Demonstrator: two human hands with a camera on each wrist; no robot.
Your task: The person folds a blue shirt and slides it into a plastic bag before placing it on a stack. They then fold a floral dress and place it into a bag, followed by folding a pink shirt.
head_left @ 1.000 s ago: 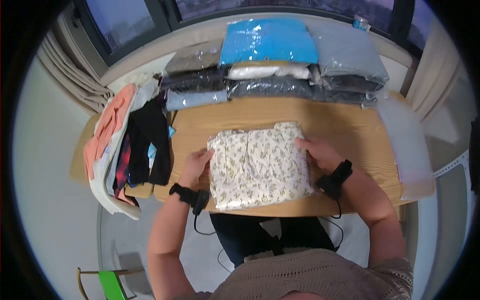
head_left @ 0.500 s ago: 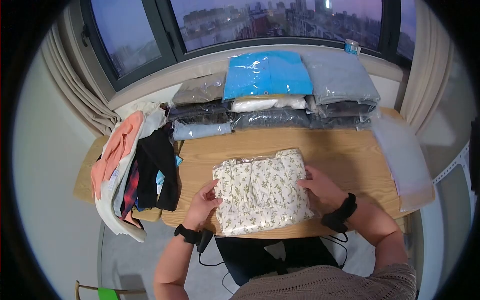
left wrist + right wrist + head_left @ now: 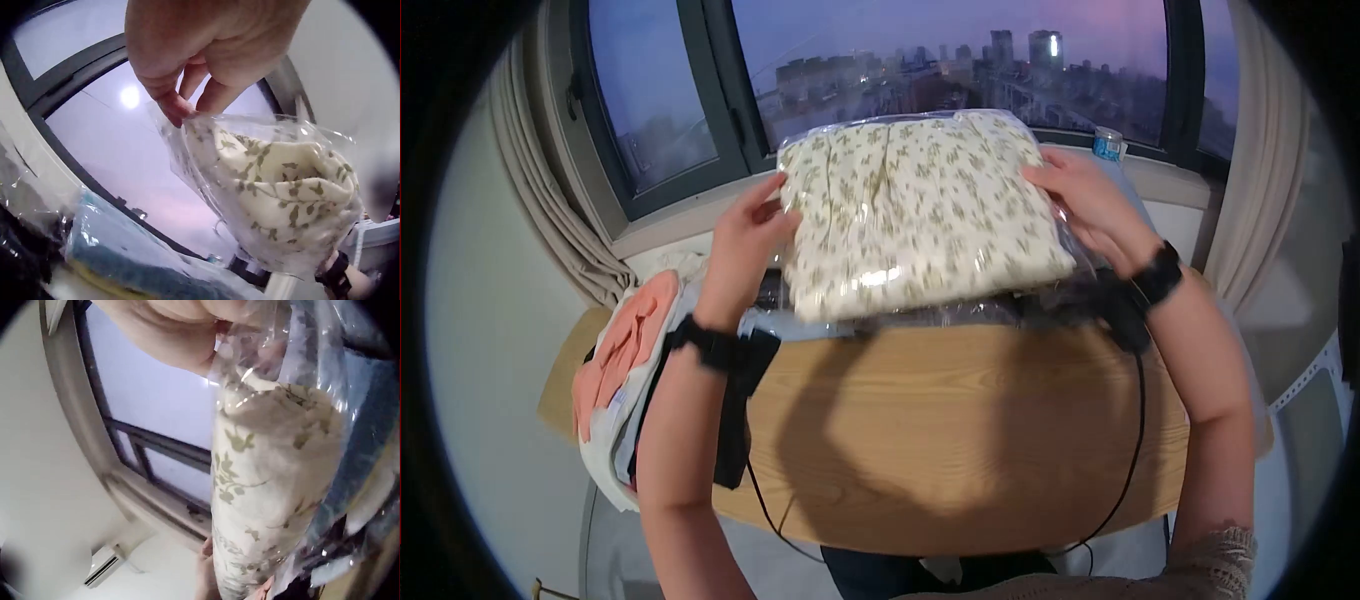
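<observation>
A folded cream garment with a small green floral print, sealed in a clear plastic bag (image 3: 920, 205), is held up in the air in front of the window. My left hand (image 3: 750, 235) grips its left edge, and in the left wrist view the fingers (image 3: 181, 103) pinch the plastic of the bagged garment (image 3: 269, 187). My right hand (image 3: 1090, 205) grips the right edge, thumb on top. The right wrist view shows the bagged garment (image 3: 262, 487) edge-on just under that hand. The bag hides most of the stacked packages behind it.
A wooden table (image 3: 940, 420) lies below the raised bag. A heap of loose clothes (image 3: 625, 370), peach and white on top, hangs over its left end. Bagged garments (image 3: 119, 256) are stacked along the windowsill. A small bottle (image 3: 1108, 143) stands on the sill; curtains flank the window.
Both hands have lifted the bagged floral garment off the table and carried it up and away toward the window stack. The head view has tilted upward.
</observation>
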